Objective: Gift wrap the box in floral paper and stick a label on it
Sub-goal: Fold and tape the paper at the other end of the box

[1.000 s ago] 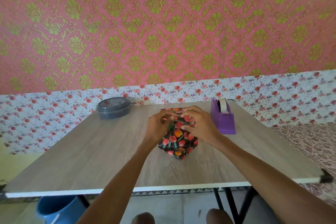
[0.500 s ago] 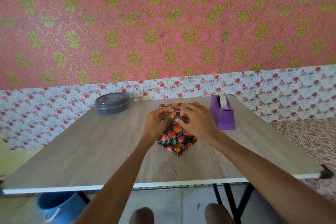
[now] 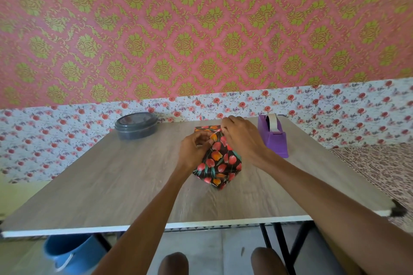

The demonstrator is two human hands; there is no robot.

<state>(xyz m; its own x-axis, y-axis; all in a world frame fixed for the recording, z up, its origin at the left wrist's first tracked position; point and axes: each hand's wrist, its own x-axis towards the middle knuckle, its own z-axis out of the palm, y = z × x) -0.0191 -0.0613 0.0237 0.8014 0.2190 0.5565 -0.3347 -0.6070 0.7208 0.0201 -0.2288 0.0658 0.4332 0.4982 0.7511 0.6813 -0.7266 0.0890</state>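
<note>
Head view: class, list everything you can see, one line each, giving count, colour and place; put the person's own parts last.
box: one, wrapped, black with red and orange flowers, table middle.
tape dispenser: one, purple, right of box.
tub: one, dark grey, lidded, table's far left.
table: one, grey wood grain.
bucket: one, blue, under table, left.
knees: two, bottom edge.
left hand: one, fingers curled on box's left side.
right hand: one, fingers pinch box's far top edge.
</note>
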